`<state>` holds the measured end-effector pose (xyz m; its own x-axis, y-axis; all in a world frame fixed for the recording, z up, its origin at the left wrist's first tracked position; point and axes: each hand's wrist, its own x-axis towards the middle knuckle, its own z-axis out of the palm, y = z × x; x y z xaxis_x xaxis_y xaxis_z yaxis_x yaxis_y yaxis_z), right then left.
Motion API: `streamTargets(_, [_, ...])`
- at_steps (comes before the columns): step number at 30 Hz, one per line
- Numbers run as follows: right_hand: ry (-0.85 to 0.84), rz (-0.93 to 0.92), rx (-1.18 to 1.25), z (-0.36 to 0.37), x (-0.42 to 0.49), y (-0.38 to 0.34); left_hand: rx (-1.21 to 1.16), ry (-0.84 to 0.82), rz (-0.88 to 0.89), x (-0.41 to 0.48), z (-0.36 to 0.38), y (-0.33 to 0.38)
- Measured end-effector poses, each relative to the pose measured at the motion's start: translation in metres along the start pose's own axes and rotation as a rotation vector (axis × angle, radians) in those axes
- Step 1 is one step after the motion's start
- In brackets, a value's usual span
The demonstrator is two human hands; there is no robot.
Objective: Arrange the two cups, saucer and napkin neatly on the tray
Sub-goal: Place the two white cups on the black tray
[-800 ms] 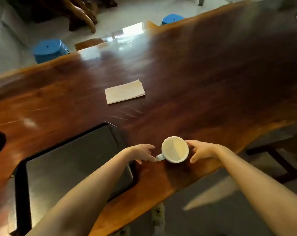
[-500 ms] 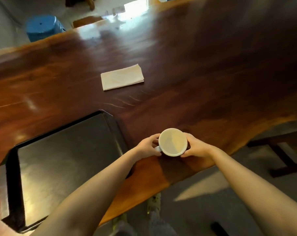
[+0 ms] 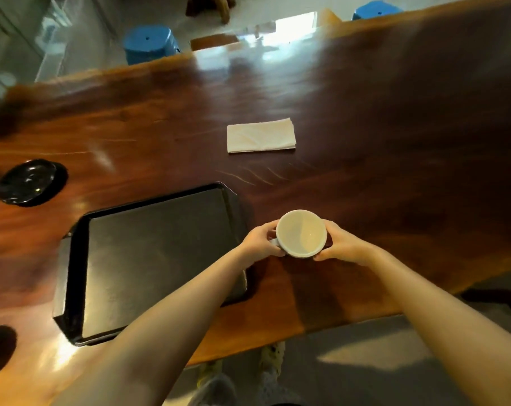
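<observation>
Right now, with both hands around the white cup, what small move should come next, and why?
Probably carry the white cup left onto the black tray. Left hand and right hand already clasp it, it sits on the table just beside the tray, and the tray is bare.

the worktop [image 3: 365, 118] is dark reddish wood, polished to a high gloss that mirrors the window light, with a few fine pale scratches near the middle. the tray [image 3: 160, 250] looks like black plastic, its floor a dull satin with faint scuffing, its raised rim a little shinier. the cup [image 3: 301, 233] is white glazed ceramic, smooth and softly shiny inside. the napkin [image 3: 260, 135] is matt off-white, paper or cloth, slightly creased. the saucer [image 3: 28, 181] is black and glossy. the stool [image 3: 150, 43] is smooth blue plastic.
</observation>
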<state>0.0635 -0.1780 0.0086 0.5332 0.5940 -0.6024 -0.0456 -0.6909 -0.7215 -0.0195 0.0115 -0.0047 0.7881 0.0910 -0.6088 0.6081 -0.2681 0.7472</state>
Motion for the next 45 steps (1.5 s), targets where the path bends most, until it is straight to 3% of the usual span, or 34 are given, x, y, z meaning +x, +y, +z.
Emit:
streamTargets(13, [-0.201,-0.258,-0.158,0.054,0.060,-0.168,-0.235,0.336,0.089,-0.079,-0.142,-0.028])
streamTargets(24, [-0.291,-0.256,-0.149,0.159,0.130,-0.264,-0.281,0.486,0.061,-0.113,-0.263,-0.109])
streamTargets(34, [-0.281,-0.127,-0.155,0.234,0.190,-0.276,-0.349,0.454,-0.018,-0.094,-0.312,-0.182])
streamTargets(45, [-0.222,-0.049,-0.079,0.257,0.208,-0.259,-0.405,0.433,-0.049,-0.073,-0.315,-0.208])
